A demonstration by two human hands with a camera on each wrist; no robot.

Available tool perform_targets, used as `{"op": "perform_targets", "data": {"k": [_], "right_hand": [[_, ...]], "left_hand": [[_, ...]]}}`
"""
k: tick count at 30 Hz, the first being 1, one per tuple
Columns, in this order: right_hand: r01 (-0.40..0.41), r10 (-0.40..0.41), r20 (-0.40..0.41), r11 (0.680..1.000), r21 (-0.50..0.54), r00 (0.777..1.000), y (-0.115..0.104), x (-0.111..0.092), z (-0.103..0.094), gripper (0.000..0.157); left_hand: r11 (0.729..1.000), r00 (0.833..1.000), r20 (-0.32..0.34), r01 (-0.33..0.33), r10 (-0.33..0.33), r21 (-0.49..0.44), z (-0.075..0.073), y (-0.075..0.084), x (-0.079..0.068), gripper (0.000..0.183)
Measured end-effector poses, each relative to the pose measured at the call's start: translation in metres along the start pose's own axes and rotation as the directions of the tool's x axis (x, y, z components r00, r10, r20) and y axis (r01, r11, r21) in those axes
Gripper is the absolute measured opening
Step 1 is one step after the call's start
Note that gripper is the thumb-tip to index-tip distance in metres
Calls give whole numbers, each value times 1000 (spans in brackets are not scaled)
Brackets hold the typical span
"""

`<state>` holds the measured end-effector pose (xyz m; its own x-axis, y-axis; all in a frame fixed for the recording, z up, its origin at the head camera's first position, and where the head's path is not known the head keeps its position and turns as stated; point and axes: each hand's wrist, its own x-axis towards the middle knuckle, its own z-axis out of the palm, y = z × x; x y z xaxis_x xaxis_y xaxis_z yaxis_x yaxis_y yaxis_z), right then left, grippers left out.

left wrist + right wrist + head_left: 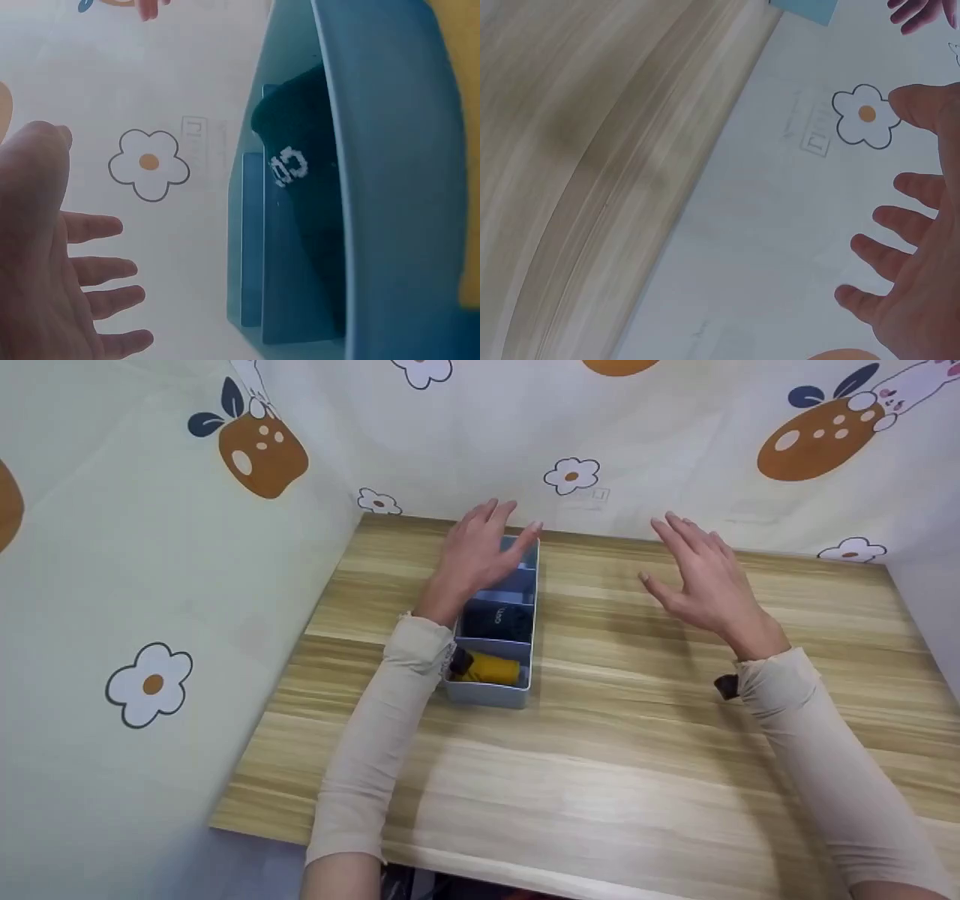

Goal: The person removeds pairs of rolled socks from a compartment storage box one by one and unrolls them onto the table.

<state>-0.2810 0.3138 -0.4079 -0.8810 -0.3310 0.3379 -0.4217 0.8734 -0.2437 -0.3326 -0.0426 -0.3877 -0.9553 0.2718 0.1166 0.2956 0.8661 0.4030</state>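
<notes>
A blue-grey divided storage box (489, 695) stands on the table, its compartments in a row running away from me. The nearest compartment holds a rolled yellow cloth item (491, 668). Behind it lies a dark folded fabric item with light lettering (496, 621), also seen as dark green cloth (311, 150) in the left wrist view. My left hand (480, 551) hovers above the far compartments with fingers extended, hiding part of them. To the right, my right hand (705, 577) is held over the table, fingers spread and holding nothing.
The wooden table (615, 735) extends right and in front of the box. A patterned cloth wall (495, 442) rises along its back edge, and another (150, 585) borders the left. Dark objects partly show below the front edge.
</notes>
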Motion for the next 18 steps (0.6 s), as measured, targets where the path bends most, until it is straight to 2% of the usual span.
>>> {"op": "perform_targets", "data": {"k": [6,18], "right_hand": [[54,-53,-55,998,22,997,-10,0,5,71],[171,-166,-121,985,31,979,-39,-1,11,59]], "left_hand": [[1000,1000,-1,16,-16,-24,0,-12,-5,81],[992,999,48,28,-22,-121,-4,-31,-14,79]]}}
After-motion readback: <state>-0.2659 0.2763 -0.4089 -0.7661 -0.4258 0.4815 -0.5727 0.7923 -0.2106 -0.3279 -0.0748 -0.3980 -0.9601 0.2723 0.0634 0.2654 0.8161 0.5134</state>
